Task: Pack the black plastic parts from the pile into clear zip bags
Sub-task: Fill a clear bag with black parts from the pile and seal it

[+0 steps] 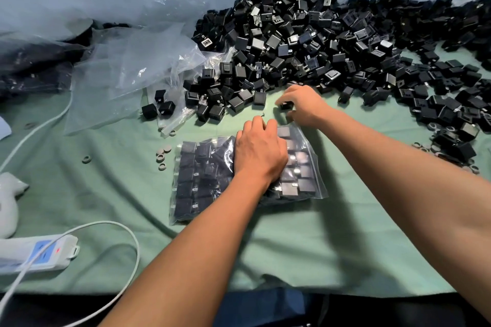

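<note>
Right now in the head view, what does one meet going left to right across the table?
White power strip → small grey rings → filled zip bag → left hand pressing on it → right hand holding a black part.

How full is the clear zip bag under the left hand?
Nearly full: rows of black plastic parts fill the clear zip bag, and the left hand rests on it.
</note>
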Motion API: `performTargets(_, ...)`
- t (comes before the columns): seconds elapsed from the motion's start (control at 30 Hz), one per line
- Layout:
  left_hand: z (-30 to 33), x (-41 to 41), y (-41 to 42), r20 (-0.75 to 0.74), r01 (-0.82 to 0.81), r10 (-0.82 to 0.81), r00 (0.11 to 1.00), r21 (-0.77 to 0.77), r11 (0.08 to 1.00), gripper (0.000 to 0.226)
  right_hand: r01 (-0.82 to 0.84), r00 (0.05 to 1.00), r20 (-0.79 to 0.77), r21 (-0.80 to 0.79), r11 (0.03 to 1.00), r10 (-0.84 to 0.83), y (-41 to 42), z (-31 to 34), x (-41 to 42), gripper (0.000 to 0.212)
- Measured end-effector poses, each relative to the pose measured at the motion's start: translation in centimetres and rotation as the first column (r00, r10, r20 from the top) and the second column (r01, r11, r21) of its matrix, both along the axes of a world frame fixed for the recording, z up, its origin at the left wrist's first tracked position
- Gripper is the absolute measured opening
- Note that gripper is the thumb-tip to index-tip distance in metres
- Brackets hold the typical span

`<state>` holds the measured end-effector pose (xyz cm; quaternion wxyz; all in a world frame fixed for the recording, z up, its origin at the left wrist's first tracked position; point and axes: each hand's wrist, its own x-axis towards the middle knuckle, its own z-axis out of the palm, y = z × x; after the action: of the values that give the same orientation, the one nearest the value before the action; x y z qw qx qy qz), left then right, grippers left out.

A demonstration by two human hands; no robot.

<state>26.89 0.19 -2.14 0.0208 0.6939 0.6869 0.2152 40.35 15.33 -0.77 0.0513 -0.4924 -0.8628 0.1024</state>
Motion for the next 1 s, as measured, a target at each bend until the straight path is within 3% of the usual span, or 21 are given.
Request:
performTargets(0.1, -0.2, -0.1, 0.1, 0.01, 0.005, -0.005, 1.0, 0.003, 1.0, 0.012, 0.152, 0.967, -0.202, -0.026, 0.988, -0.154, -1.2, -1.0, 1.3, 0.04)
performTargets(0.2, -0.1, -0.1, 0.1, 0.006, 0.01, -0.01, 1.0, 0.011, 1.0, 0.014, 0.339, 0.788, -0.494, -0.15, 0.929, -0.367, -3.9, -1.2, 4.0, 0.057)
performTargets(0.3, -0.1, -0.1, 0.0, 0.007, 0.005, -0.006, 1.0, 0.008, 1.0, 0.022, 0.367, 0.694, -0.588, -0.207, 0.907, -0.415, -7.3, -1.5, 6.3, 0.046)
performTargets(0.4, -0.1, -0.1, 0.0, 0.014, -0.001, 0.001, 1.0, 0.001, 1.0, 0.021, 0.258, 0.668, -0.634, -0.293, 0.921, -0.389, -10.9, -1.7, 7.4, 0.039)
performTargets(0.67, 0.2, -0.1, -0.3, 0.029, -0.001, 0.001, 1.0, 0.001, 1.0, 0.024, -0.054, 0.585, -0.772, -0.344, 0.937, -0.25, -14.5, -1.6, 5.2, 0.03)
performTargets(0.8, 0.3, 0.0, -0.2, 0.032, -0.008, 0.008, 0.999, 0.001, 1.0, 0.025, 0.213, 0.535, -0.761, -0.297, 0.931, -0.366, -14.3, -1.4, 4.5, 0.02)
performTargets(0.87, 0.3, 0.0, -0.2, 0.034, -0.016, 0.016, 0.999, 0.003, 1.0, 0.024, 0.315, 0.563, -0.728, -0.248, 0.916, -0.391, -14.6, -1.0, 4.2, 0.011)
performTargets(1.0, 0.3, 0.0, -0.2, 0.037, -0.018, 0.018, 0.999, 0.01, 1.0, 0.026, 0.319, 0.65, -0.644, -0.251, 0.914, -0.404, -15.8, 0.0, 2.7, 0.022)
